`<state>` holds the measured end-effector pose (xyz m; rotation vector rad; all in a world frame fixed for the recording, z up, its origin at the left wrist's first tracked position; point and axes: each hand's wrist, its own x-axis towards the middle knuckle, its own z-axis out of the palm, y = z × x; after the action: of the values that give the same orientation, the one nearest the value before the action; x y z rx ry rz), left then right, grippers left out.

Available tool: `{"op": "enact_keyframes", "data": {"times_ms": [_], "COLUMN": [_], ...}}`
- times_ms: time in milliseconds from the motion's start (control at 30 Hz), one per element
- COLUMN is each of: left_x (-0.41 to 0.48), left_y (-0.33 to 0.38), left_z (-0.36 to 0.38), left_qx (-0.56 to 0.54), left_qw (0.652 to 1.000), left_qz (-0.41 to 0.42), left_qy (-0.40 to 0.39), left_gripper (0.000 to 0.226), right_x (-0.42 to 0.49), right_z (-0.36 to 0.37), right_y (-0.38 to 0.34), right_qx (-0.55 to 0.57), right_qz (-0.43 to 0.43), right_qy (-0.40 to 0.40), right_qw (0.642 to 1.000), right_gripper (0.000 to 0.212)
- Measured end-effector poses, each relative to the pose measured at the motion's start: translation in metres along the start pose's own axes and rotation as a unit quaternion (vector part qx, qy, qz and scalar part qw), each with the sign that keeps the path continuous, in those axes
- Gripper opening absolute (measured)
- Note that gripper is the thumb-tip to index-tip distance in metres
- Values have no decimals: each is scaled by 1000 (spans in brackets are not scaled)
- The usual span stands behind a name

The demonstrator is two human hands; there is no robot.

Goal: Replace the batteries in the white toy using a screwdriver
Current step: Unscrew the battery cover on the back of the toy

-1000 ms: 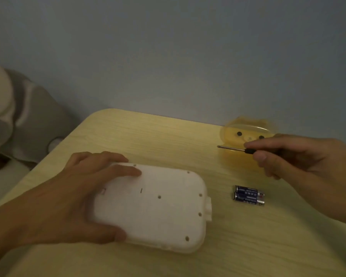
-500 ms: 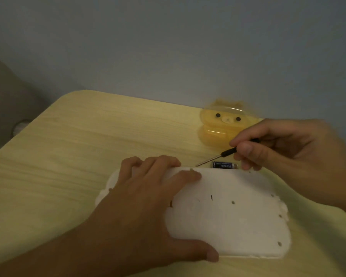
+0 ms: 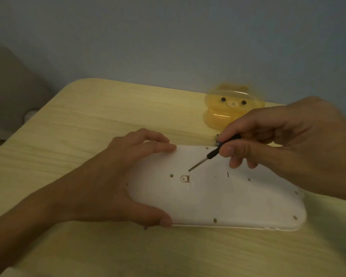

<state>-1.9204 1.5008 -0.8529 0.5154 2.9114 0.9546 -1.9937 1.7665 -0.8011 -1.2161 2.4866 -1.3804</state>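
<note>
The white toy (image 3: 224, 198) lies back-side up on the wooden table, showing several screw holes and a small recessed screw tab (image 3: 184, 178) at the edge of its battery cover. My left hand (image 3: 112, 176) grips the toy's left end, fingers over the top edge and thumb at the near edge. My right hand (image 3: 284, 144) pinches a small black-handled screwdriver (image 3: 208, 156). Its metal tip points down-left and hovers just above the screw tab. A battery (image 3: 218, 141) peeks out behind the toy's far edge, mostly hidden by my right fingers.
An orange translucent bear-faced container (image 3: 228, 110) stands at the table's far edge, just behind my right hand. The table (image 3: 88, 120) has a rounded far-left corner, with a grey wall behind it. A greyish soft object lies off the table at far left.
My left hand slid to the toy's left end, uncovering the screw tab. My right hand brought the screwdriver down over the toy, its tip now close to the tab.
</note>
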Motion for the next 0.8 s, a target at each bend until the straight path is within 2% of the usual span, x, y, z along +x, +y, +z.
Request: {"op": "enact_keyframes", "data": {"times_ms": [200, 467, 567, 700, 800], "left_x": [-3, -1, -1, 0, 1], "left_y": [-10, -14, -14, -13, -13], "left_z": [12, 15, 15, 14, 14], "left_qx": [-45, -56, -58, -67, -80], "left_qw": [999, 998, 998, 997, 996], "left_qz": [5, 21, 18, 26, 30], "left_qy": [15, 32, 30, 29, 29], "left_gripper": [76, 75, 75, 71, 72], "right_x": [1, 5, 10, 21, 27], "right_z": [7, 7, 9, 25, 31], "right_y": [-5, -2, -9, -16, -14], "right_qx": [-34, -101, -194, -337, -361], "right_qz": [-14, -38, -98, -182, -198], "right_qy": [-18, -45, -62, -53, -53], "right_qw": [999, 993, 974, 922, 910], "right_gripper": [14, 17, 28, 50, 43]}}
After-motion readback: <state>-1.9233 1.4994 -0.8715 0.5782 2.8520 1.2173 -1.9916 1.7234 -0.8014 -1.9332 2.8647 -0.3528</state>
